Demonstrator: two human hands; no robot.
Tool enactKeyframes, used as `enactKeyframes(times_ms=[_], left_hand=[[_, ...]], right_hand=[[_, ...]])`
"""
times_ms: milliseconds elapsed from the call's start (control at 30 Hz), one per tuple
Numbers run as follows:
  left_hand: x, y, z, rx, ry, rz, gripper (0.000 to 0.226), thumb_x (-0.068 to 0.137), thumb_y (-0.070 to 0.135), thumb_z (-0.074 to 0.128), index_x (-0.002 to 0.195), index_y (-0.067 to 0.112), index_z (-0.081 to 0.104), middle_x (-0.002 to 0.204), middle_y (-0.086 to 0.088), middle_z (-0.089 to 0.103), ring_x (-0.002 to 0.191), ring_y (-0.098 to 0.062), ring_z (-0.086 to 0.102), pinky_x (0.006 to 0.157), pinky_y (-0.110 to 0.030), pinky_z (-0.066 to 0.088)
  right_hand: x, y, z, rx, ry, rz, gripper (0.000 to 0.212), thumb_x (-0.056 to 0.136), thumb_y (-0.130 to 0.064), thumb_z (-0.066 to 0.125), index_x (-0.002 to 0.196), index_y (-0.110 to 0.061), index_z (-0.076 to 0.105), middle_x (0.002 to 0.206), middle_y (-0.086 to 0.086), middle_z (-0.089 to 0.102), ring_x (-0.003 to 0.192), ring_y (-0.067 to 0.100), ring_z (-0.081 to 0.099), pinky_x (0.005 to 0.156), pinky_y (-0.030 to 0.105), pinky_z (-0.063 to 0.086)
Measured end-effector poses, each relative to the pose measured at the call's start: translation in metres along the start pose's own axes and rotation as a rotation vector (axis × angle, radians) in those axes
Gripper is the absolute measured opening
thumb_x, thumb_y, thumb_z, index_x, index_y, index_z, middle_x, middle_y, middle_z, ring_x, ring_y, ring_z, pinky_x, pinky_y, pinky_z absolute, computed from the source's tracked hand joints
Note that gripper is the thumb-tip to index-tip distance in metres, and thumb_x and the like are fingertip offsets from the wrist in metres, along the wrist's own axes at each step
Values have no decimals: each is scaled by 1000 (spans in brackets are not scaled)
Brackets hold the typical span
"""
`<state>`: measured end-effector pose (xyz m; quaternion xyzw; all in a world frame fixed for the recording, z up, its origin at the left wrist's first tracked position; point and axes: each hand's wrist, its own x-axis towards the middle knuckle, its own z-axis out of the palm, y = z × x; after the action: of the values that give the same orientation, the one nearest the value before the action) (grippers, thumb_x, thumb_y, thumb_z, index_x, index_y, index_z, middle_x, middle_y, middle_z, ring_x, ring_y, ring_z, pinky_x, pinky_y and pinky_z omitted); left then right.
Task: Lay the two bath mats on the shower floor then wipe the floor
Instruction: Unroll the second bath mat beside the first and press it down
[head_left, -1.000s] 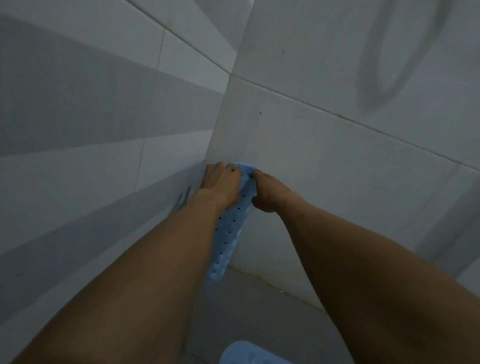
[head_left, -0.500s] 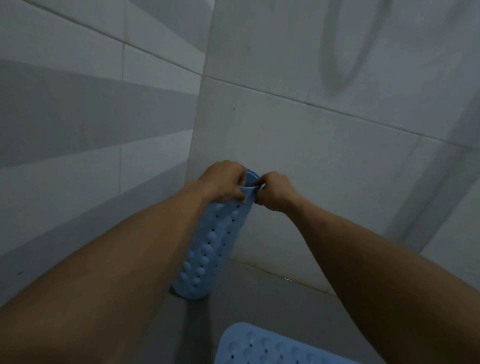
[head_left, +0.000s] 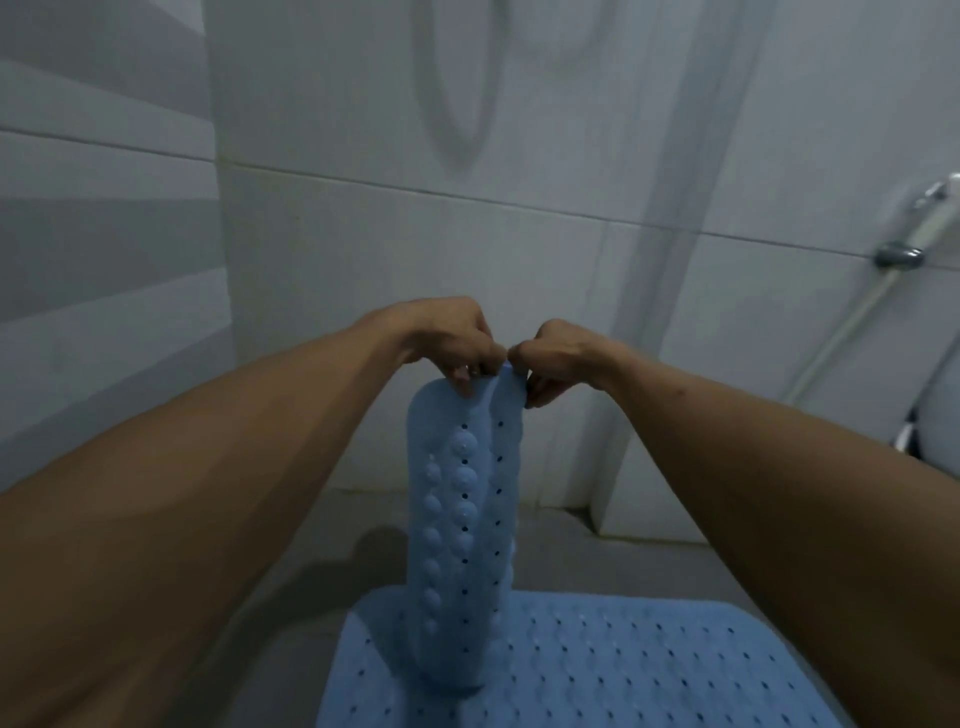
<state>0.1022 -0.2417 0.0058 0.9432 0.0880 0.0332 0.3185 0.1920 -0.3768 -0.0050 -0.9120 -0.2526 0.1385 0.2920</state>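
hands (head_left: 457, 338) (head_left: 556, 353) pinched on folded mat (head_left: 457, 519)

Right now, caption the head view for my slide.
Both hands pinch a folded blue mat above a laid mat.

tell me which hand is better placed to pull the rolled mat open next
Left, slightly. The left hand pinches the loose outer flap of the curled blue rubber bath mat, with bare grey floor on its side. The right hand can anchor the other edge.
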Motion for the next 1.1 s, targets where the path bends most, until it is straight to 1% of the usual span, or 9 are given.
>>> enactKeyframes(times_ms=[200, 367, 433, 500, 633, 700, 867, 1000, 1100], left_hand=[[-8, 63, 50, 27, -171, -107, 19, 88, 9, 64, 98, -6, 71, 93, -19, 72, 75, -26, 74, 63, -27, 61], [-14, 78, 69, 157, -129, -254, 22, 93, 11, 61, 106, -5, 68, 96, -20, 72, 77, -30, 75, 72, -42, 63], [-19, 76, 73, 200, -58, -310, 22, 93, 11, 58, 108, -2, 68, 94, -18, 73, 76, -27, 75, 72, -43, 62], [-27, 70, 80, 213, 78, -356, 23, 91, 9, 58, 107, -4, 68, 90, -20, 74, 73, -27, 75, 70, -44, 62], [-49, 57, 100, 165, 359, -434, 19, 83, 1, 60, 97, -7, 70, 83, -27, 72, 71, -35, 74, 67, -49, 62], [-61, 56, 107, 175, 461, -447, 15, 82, -4, 61, 94, -7, 68, 82, -28, 71, 70, -37, 73, 66, -50, 61], [-76, 50, 107, 213, 507, -579, 14, 80, -1, 66, 89, -12, 68, 75, -25, 71, 67, -33, 73, 66, -46, 62], [-87, 44, 112, 178, 303, -748, 20, 90, 5, 58, 97, -14, 59, 84, -26, 68, 69, -42, 71, 65, -56, 60], [-93, 35, 108, 77, 165, -843, 26, 96, 7, 53, 109, -16, 57, 91, -29, 69, 66, -42, 70, 55, -55, 59]], right_hand=[[-34, 72, -21, 11, -5, -37, 32, 87, -20, 57, 106, 2, 71, 88, 16, 76, 77, 23, 76, 79, 38, 62], [-52, 102, -18, -25, -60, -192, 44, 94, -43, 57, 133, -23, 61, 124, 5, 65, 103, 21, 66, 95, 37, 56], [-55, 109, -11, -60, -49, -240, 57, 89, -58, 58, 140, -32, 53, 141, 3, 55, 120, 24, 57, 105, 41, 47], [-56, 114, 0, 9, -43, -276, 59, 90, -58, 58, 144, -34, 48, 146, 3, 49, 126, 27, 52, 105, 43, 46], [-63, 121, 10, 404, -15, -212, 52, 89, -37, 56, 140, -26, 51, 128, 4, 59, 108, 29, 61, 86, 46, 57], [-65, 129, 6, 452, 66, -157, 42, 82, -26, 56, 121, -13, 62, 113, 11, 65, 97, 34, 66, 75, 46, 61], [-64, 147, -7, 289, 50, -23, 20, 84, -19, 55, 90, -2, 63, 99, 20, 69, 84, 38, 69, 71, 51, 61], [-73, 145, -37, -136, -79, 45, 24, 97, -12, 55, 84, 7, 60, 92, 18, 63, 95, 32, 65, 94, 43, 54], [-70, 147, -37, -403, -17, 24, 28, 94, -15, 58, 110, 6, 65, 103, 16, 58, 94, 30, 56, 97, 41, 50]])
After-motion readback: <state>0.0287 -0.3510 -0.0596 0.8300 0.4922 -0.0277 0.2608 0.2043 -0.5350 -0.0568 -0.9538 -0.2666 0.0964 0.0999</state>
